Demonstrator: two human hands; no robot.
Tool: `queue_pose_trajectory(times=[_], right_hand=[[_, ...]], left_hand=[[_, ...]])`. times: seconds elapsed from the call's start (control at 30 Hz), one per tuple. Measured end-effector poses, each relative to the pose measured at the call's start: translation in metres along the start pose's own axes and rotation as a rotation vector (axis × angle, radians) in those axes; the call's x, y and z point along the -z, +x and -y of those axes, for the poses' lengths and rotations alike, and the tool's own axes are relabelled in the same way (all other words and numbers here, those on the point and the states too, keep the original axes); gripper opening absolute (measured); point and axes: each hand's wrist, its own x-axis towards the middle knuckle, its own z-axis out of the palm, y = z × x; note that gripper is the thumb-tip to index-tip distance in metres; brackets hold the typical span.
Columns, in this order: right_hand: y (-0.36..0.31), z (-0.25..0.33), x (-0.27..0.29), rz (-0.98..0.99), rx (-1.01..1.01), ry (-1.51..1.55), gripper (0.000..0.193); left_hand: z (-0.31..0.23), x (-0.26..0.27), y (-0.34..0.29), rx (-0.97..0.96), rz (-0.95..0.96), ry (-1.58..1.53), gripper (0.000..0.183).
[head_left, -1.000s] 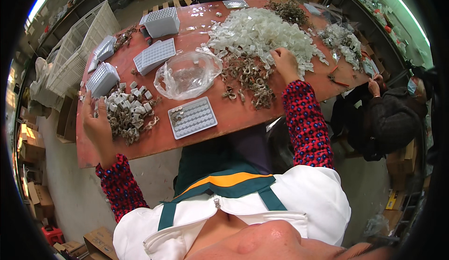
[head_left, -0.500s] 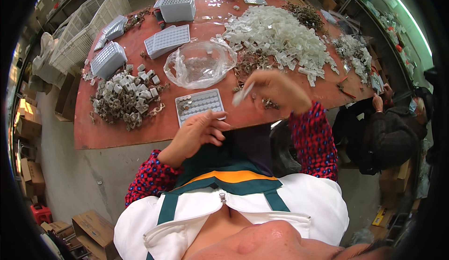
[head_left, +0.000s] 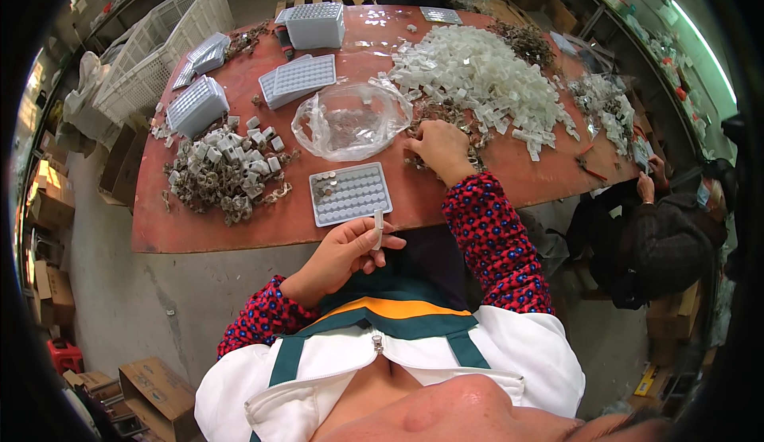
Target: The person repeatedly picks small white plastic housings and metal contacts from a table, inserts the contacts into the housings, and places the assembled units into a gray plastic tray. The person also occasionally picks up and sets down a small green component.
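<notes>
My left hand [head_left: 350,249] pinches a small, whitish plastic piece [head_left: 378,224] upright between thumb and fingers, just off the table's front edge. Beyond it lies a white plastic tray [head_left: 356,198] with rows of hollows; a few small round pieces [head_left: 325,181] sit in its far left corner. My right hand [head_left: 442,149] reaches down, fingers curled, onto a heap of brown tangled bits [head_left: 448,113]; whatever its fingertips grip is hidden. Left of that hand rests an open clear plastic bag [head_left: 350,136] with small contents I cannot make out.
A large pile of translucent plastic pieces [head_left: 485,84] spreads across the far right. White blocks with brown strands [head_left: 227,163] are heaped at left. Stacked trays [head_left: 298,80] and pliers [head_left: 590,167] lie on the red table [head_left: 263,227]. Another person [head_left: 664,239] sits at right.
A blurred whitish piece was in my right hand; a similar piece is now in my left. My right hand has moved left and down onto the brown heap.
</notes>
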Motion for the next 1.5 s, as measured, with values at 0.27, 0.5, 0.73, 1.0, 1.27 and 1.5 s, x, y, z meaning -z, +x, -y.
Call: queue_pose_trajectory(times=[0.27,0.5,0.73,1.0,1.27,1.5], right_hand=[[-0.059,-0.012,0.031,0.164,0.135,1.584,0.023],[-0.133,0.024,0.028,0.342,0.159,1.493,0.021],[-0.138,0.032,0.036,0.081,0.380,1.050,0.019],[-0.146,0.034,0.040,-0.118,0.548,0.810,0.023],[-0.145,0.032,0.042,-0.139,0.593,0.724,0.022],[-0.145,0.033,0.038,-0.207,0.638,0.732,0.021]], left_hand=[[-0.003,0.005,-0.002,-0.173,-0.110,-0.174,0.031],[-0.009,-0.012,0.010,-0.160,-0.163,-0.188,0.031],[-0.010,-0.014,0.015,-0.171,-0.225,0.074,0.025],[-0.008,-0.009,0.010,-0.211,-0.249,0.235,0.026],[-0.014,-0.010,0.005,-0.280,-0.217,0.389,0.024],[-0.007,-0.009,0.005,-0.216,-0.220,0.136,0.025]])
